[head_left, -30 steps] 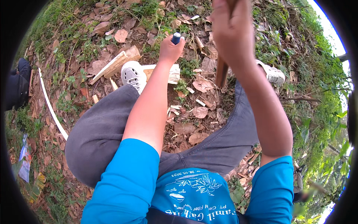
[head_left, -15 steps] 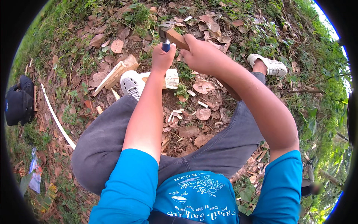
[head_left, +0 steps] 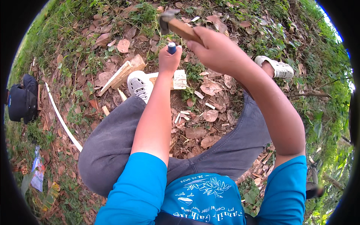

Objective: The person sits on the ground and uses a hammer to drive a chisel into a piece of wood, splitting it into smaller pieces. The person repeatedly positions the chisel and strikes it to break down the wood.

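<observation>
My left hand [head_left: 169, 60] is wrapped round the upright blue handle of a chisel [head_left: 171, 46]; its metal-capped top shows above the fist, and its blade is hidden. Above and to the right, my right hand [head_left: 213, 50] grips the wooden handle of a hammer [head_left: 183, 29]. The hammer's dark metal head is raised, apart from the chisel's cap. Below the left fist lies a pale piece of wood [head_left: 180, 80], partly covered by my left forearm and next to my white left shoe [head_left: 139, 86].
Split wood pieces [head_left: 122, 75] lean left of the shoe. Small wood chips [head_left: 182, 116] are scattered over dry leaves between my legs. A long pale strip [head_left: 62, 120], a black bag [head_left: 23, 99] and a plastic packet [head_left: 38, 174] lie at the left.
The hammer has lifted away from the chisel's cap, where its head was touching or very close. My left hand still grips the chisel. The whole view has shifted slightly.
</observation>
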### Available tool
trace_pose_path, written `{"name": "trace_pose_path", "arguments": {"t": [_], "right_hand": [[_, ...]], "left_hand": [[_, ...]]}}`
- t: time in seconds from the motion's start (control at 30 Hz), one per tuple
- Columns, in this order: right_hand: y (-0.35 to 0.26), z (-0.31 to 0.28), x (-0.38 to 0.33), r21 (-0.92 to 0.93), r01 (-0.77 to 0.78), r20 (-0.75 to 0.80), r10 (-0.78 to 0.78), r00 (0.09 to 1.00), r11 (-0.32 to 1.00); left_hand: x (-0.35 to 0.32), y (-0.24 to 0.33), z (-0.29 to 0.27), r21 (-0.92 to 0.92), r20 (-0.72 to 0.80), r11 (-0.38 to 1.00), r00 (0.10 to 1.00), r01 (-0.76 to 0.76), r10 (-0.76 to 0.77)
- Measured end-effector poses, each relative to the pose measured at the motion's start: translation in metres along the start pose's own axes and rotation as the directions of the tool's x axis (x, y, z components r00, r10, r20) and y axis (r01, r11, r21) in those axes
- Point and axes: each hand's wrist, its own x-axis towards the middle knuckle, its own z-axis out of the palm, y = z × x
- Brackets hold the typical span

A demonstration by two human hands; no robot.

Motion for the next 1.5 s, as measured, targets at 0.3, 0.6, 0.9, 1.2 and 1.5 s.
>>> {"name": "trace_pose_path", "arguments": {"t": [0.3, 0.6, 0.9, 1.2, 1.5], "right_hand": [[0.034, 0.019, 0.001, -0.184, -0.004, 0.043, 0.012, 0.999, 0.983], [-0.028, -0.021, 0.017, 0.166, 0.181, -0.473, -0.083, 0.877, 0.969], [-0.058, -0.032, 0.011, 0.233, 0.106, -0.267, -0.041, 0.963, 0.967], [-0.018, 0.005, 0.010, 0.080, -0.053, 0.003, 0.053, 0.999, 0.995], [0.019, 0.026, 0.001, -0.094, -0.022, 0.034, 0.025, 0.999, 0.995]], "left_hand": [[0.001, 0.006, 0.014, -0.014, 0.046, 1.000, 0.999, 0.010, -0.009], [0.001, 0.000, -0.004, 0.002, -0.009, 1.000, 1.000, 0.019, -0.019], [0.003, -0.006, -0.011, -0.091, -0.008, 0.996, 1.000, -0.002, 0.001], [0.000, -0.002, -0.013, -0.103, -0.012, 0.995, 1.000, 0.021, -0.022], [0.004, 0.000, -0.005, -0.155, 0.039, 0.987, 0.999, 0.041, -0.035]]}}
